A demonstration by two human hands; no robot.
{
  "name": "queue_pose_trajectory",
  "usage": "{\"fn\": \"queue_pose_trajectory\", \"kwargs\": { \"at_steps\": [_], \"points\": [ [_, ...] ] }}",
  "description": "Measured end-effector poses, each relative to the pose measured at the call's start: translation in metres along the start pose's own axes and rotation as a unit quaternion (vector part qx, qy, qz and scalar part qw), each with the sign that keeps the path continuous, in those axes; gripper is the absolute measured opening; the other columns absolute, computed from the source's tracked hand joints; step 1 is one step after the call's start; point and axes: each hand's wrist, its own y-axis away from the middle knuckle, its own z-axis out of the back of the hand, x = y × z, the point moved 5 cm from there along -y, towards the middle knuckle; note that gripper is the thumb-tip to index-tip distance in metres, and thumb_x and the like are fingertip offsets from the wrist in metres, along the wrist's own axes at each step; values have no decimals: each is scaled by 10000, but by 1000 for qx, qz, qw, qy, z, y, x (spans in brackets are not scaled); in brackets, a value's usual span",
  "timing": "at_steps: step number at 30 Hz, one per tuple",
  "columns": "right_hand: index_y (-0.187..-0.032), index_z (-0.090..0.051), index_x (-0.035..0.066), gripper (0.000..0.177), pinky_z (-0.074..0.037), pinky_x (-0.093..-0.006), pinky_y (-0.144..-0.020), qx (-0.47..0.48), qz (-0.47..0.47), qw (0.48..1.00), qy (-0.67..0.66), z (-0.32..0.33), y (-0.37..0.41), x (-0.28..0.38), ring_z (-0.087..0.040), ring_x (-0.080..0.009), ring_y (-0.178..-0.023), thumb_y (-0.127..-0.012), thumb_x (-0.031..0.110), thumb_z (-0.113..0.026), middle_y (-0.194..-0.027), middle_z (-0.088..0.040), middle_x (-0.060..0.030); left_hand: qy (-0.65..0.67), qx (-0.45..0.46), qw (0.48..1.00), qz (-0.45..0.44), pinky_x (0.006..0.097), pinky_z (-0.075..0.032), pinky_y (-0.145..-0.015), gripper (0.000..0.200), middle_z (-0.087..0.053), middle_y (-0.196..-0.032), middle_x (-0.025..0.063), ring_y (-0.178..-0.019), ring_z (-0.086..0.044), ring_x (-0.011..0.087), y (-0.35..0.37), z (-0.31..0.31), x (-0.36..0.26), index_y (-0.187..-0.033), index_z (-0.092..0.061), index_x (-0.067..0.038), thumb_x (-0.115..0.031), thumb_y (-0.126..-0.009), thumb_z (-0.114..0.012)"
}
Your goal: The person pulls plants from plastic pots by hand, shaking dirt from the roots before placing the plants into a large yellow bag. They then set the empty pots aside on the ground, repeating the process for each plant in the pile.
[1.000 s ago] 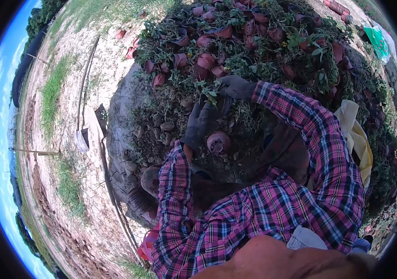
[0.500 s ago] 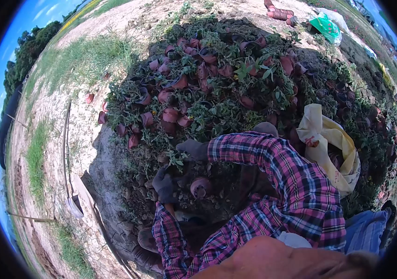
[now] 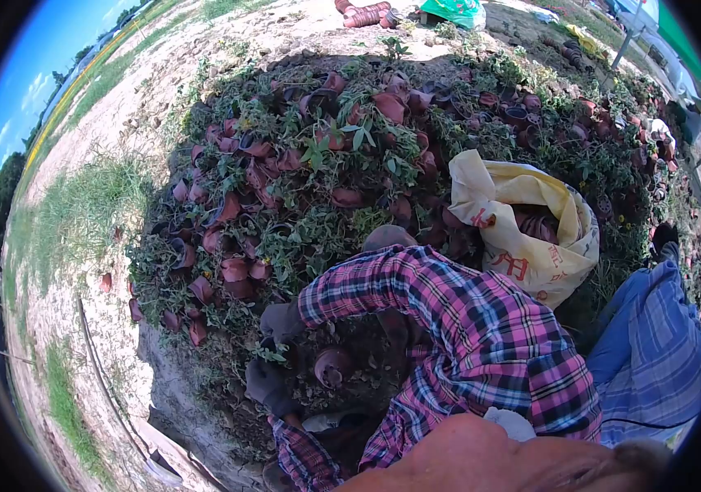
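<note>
Both my hands wear grey gloves and work close together low over the soil. My right hand (image 3: pixel 282 322) reaches across from the right, fingers closed round a leafy green plant (image 3: pixel 271 353) that hangs below it. Just under the plant, my left hand (image 3: pixel 272 389) is curled, its fingertips close to the stem; what it grips is hidden. A small reddish-brown plastic pot (image 3: pixel 333 366) sits on the dark ground to the right of my hands.
A heap of wilted plants and reddish pots (image 3: pixel 264 176) spreads ahead. A pale yellow sack (image 3: pixel 543 266) with pots inside stands at right. A long-handled tool (image 3: pixel 104 373) lies at left. Stacked pots (image 3: pixel 367 15) and a green bag (image 3: pixel 454 11) are at the back.
The view has turned to the right and more of the sack shows. My right hand has brought the plant closer to my left hand. The small pot stays on the ground.
</note>
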Motion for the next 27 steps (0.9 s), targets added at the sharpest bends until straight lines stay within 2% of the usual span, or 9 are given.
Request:
{"fn": "queue_pose_trajectory", "kwargs": {
  "at_steps": [6,9,12,15,16,20,23,24,27],
  "points": [
    [-901,-565,87,311,-429,-404,-610,-6,55,998,-40,-9,1,-7,-577,-285,-708,-613,159,-658,-766,-594,-118,163,30,984,58,281,-467,-584,267,-657,-794,106,-685,-612,134,8,3,-25,-1025,-602,-10,-20,-787,-481],
    [-946,-538,96,310,-438,-434,-650,-28,96,995,18,-16,2,4,-591,-283,-785,-656,147,-636,-807,-594,-115,140,17,990,-24,268,-477,-631,282,-661,-817,88,-716,-611,138,3,0,-10,-1023,-604,2,16,-790,-444],
    [-955,-534,67,223,-446,-443,-651,20,75,986,145,-24,14,20,-601,-295,-777,-753,155,-569,-775,-595,-128,152,53,986,31,263,-475,-670,323,-650,-915,76,-779,-609,151,2,-16,11,-1076,-573,1,27,-786,-433],
    [-989,-522,23,223,-451,-425,-625,46,-19,992,112,-16,13,22,-603,-307,-728,-846,188,-472,-745,-594,-140,342,60,919,188,266,-469,-717,380,-617,-1029,71,-860,-594,159,12,-32,14,-1154,-521,-4,31,-785,-437],
    [-998,-517,2,265,-454,-417,-600,6,-51,997,56,-15,5,14,-601,-316,-694,-895,204,-378,-727,-594,-140,251,76,957,126,269,-465,-748,415,-590,-1091,76,-908,-580,167,8,-43,40,-1207,-472,-7,26,-794,-453],
    [-1065,-493,24,273,-454,-426,-598,-55,-22,996,71,-11,3,17,-602,-322,-710,-867,198,-424,-757,-599,-145,426,99,884,165,279,-454,-785,328,-603,-1060,68,-908,-578,170,5,-50,49,-1137,-532,-2,-13,-814,-473],
    [-1179,-438,76,403,-459,-428,-585,-16,-32,988,151,-12,1,13,-606,-333,-712,-792,152,-519,-776,-602,-157,265,119,947,139,289,-458,-787,300,-618,-1024,84,-899,-582,167,-4,-36,64,-1109,-552,13,-30,-825,-465],
    [-1244,-389,137,554,-465,-430,-558,5,-27,988,153,-10,5,18,-608,-345,-707,-723,104,-573,-780,-602,-162,204,83,973,72,294,-463,-780,278,-630,-980,106,-885,-588,163,-7,-26,55,-1075,-567,27,-44,-828,-460],
    [-1267,-367,173,572,-471,-425,-539,-14,-46,985,166,-16,1,8,-617,-308,-686,-737,89,-565,-777,-608,-139,321,87,937,105,311,-469,-781,282,-634,-890,94,-874,-593,193,-8,-32,60,-1110,-532,26,-62,-847,-481]
  ]
}}
